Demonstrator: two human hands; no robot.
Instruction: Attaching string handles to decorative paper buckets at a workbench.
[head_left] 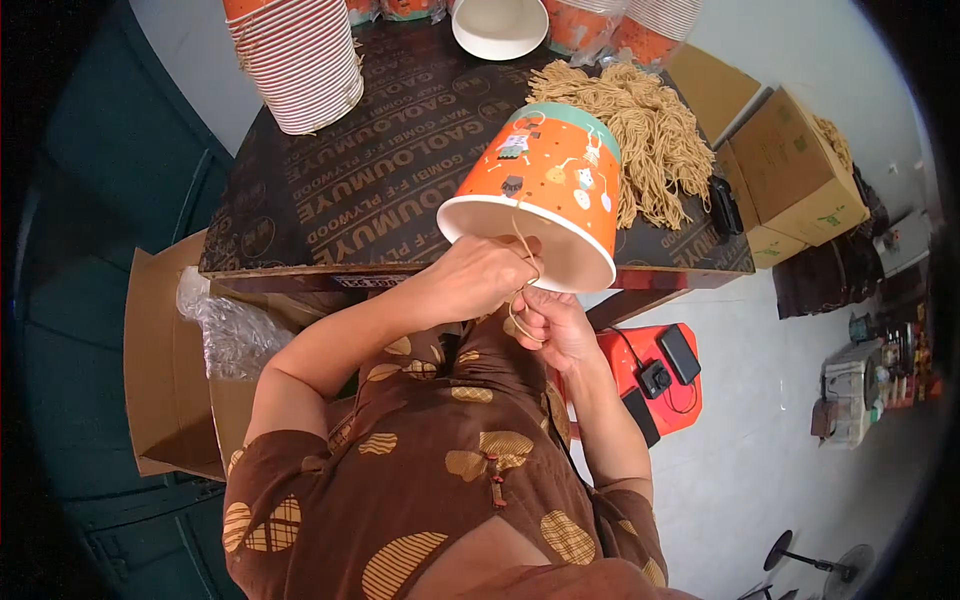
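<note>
An orange paper bucket with cartoon figures and a teal band around its base is tipped at the table's front edge, its white mouth toward me. A thin tan paper cord hangs over its rim and forms a small loop between my hands. My left hand is closed on the cord at the mouth, some fingertips hidden behind the hand. Just below and to the right, my right hand pinches the same cord between thumb and fingers.
A heap of tan cords lies right of the bucket on the dark plywood table. Stacked paper buckets stand at back left, an upturned one at back. Cardboard boxes flank the table; a red stool holds small electronics.
</note>
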